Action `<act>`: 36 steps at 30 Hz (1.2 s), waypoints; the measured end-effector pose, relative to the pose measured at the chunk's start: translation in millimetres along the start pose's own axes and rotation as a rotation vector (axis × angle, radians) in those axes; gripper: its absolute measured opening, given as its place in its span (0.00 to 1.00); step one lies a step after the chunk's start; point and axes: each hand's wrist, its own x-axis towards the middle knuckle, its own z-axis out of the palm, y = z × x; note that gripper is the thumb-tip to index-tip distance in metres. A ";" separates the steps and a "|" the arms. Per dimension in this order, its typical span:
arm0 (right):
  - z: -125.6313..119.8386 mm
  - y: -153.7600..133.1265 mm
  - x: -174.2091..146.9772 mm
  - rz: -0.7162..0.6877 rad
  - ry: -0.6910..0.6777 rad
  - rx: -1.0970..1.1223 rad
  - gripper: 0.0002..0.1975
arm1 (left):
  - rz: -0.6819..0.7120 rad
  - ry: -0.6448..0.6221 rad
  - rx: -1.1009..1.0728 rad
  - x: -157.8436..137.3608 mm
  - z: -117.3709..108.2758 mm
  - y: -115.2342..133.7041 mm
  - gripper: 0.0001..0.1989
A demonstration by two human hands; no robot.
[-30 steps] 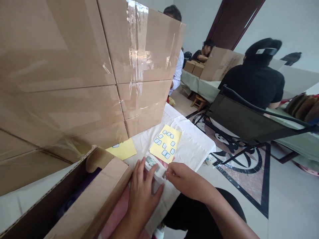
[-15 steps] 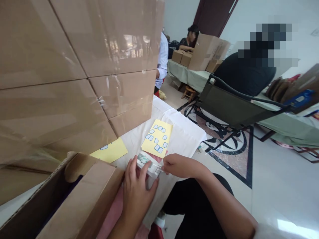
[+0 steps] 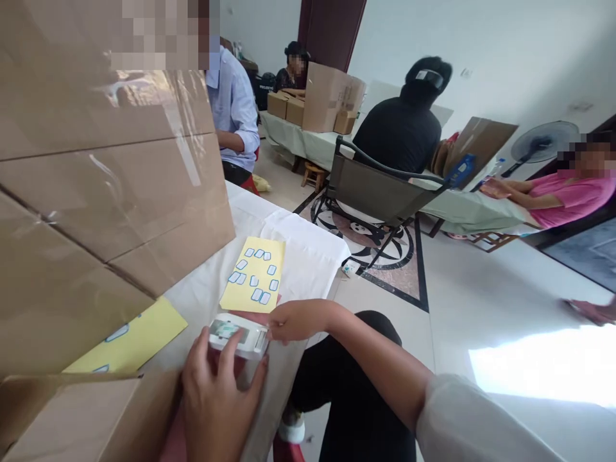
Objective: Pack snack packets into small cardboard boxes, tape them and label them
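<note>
Over the white tablecloth (image 3: 310,246), the left hand (image 3: 216,382) had hold of a white case (image 3: 240,338), fingers half-spread around it; the right hand (image 3: 296,319) was pinched closed at its right end, can't tell on what. Looked like the working-that-end step; next move probably called for a steady left, light right. Yellow card (image 3: 256,265) just beyond the grip, carton (image 3: 72,410) near left.
</note>
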 end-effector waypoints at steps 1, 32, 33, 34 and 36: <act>-0.4 2.9 1.3 -0.031 -0.005 0.008 0.05 | 0.007 0.009 0.001 -0.1 0.9 -0.6 0.26; 36.1 1.6 4.9 0.079 0.281 0.641 0.13 | -0.030 -0.049 -0.039 3.5 -12.1 10.1 0.29; 36.6 0.8 4.2 0.068 0.291 0.652 0.13 | -0.028 -0.048 -0.038 3.6 -12.3 10.2 0.29; 37.0 -0.2 3.5 0.065 0.296 0.656 0.13 | -0.026 -0.047 -0.037 3.8 -12.4 10.1 0.29; 37.6 -3.0 2.0 0.079 0.302 0.647 0.13 | -0.024 -0.049 -0.039 4.1 -11.9 9.8 0.29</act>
